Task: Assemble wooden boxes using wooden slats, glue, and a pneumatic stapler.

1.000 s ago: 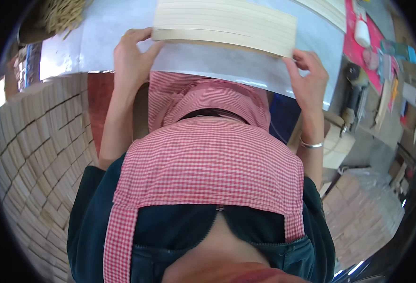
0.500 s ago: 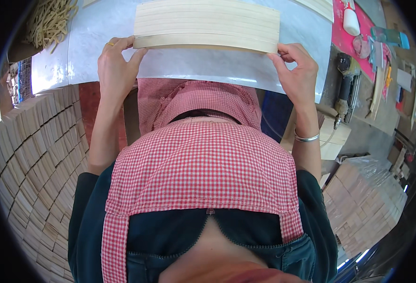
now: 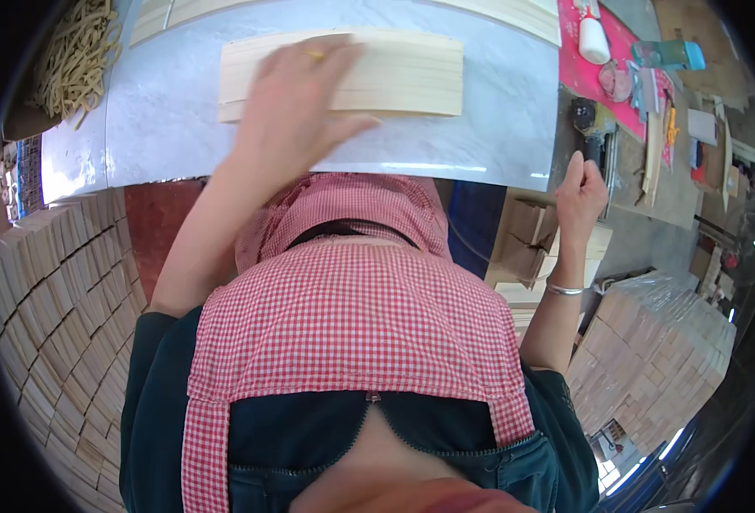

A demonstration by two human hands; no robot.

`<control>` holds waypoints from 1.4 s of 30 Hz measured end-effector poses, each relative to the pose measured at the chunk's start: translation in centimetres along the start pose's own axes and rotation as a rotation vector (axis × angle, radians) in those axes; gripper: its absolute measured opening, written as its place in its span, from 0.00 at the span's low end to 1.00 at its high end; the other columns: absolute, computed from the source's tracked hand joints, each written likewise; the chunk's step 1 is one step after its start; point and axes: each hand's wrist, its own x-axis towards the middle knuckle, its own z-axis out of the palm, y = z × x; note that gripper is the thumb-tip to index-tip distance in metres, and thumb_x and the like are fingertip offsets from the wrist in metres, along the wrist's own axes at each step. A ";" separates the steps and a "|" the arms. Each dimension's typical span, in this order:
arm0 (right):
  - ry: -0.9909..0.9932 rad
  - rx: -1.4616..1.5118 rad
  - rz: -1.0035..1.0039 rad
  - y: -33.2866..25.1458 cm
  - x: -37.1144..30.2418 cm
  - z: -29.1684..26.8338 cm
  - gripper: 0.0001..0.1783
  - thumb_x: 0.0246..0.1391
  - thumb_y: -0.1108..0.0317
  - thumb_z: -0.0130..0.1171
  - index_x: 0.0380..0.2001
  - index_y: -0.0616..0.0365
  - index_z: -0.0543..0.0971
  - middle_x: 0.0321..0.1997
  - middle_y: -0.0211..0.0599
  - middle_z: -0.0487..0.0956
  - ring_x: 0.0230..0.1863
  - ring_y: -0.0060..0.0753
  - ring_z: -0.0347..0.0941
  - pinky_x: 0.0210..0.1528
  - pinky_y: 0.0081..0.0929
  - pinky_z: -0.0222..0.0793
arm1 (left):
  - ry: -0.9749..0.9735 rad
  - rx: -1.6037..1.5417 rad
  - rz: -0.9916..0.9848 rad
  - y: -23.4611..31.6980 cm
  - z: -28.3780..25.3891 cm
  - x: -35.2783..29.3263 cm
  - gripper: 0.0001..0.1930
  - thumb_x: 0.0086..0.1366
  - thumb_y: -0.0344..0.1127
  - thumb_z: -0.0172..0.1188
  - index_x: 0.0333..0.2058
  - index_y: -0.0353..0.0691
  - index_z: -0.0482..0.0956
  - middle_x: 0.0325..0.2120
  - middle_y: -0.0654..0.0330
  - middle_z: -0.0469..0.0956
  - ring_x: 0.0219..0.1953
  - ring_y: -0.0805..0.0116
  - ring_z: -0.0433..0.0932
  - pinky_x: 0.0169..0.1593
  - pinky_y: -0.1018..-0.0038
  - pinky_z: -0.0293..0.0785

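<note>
From my remote post, the left hand (image 3: 299, 111), fingers and thumb apart, spans a pale, rectangular wooden board (image 3: 424, 77) on the glossy, grey-veined white tabletop (image 3: 497, 128) — blur hides whether they touch. The right hand (image 3: 579, 205) curls near a dark, cylindrical tool (image 3: 583, 114); I cannot tell whether its fingers hold anything. I would advise a flat palm and even pressure — the wood looks smooth, faintly lined lengthwise.
</note>
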 end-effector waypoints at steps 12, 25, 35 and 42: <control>-0.069 0.022 0.028 2.9 -0.2 -0.4 0.18 0.68 0.60 0.53 0.27 0.64 0.69 0.24 0.38 0.70 0.25 0.33 0.60 0.32 0.34 0.64 | -0.003 -0.061 0.171 2.4 5.7 6.6 0.47 0.49 0.59 0.73 0.64 0.40 0.69 0.59 0.53 0.72 0.61 0.56 0.70 0.71 0.56 0.57; -0.053 -0.510 0.077 7.4 6.5 -0.3 0.31 0.54 0.56 0.66 0.55 0.68 0.74 0.48 0.55 0.79 0.45 0.48 0.78 0.51 0.39 0.74 | 0.006 -0.274 0.233 1.6 6.5 7.6 0.46 0.47 0.58 0.71 0.56 0.27 0.72 0.53 0.43 0.72 0.55 0.48 0.71 0.66 0.58 0.62; -0.349 -0.603 0.314 2.0 10.2 -4.3 0.26 0.51 0.58 0.67 0.47 0.69 0.79 0.32 0.44 0.84 0.25 0.42 0.78 0.34 0.33 0.76 | -0.164 -0.395 0.199 1.9 5.2 7.9 0.38 0.44 0.54 0.71 0.48 0.30 0.76 0.45 0.45 0.75 0.49 0.48 0.75 0.60 0.60 0.67; -0.309 -0.072 0.189 -11.5 0.5 -6.7 0.16 0.52 0.65 0.70 0.39 0.67 0.82 0.21 0.31 0.79 0.16 0.25 0.70 0.21 0.21 0.67 | -0.201 -0.515 0.194 1.4 5.9 8.1 0.35 0.43 0.52 0.72 0.44 0.31 0.76 0.43 0.46 0.76 0.47 0.48 0.75 0.58 0.61 0.68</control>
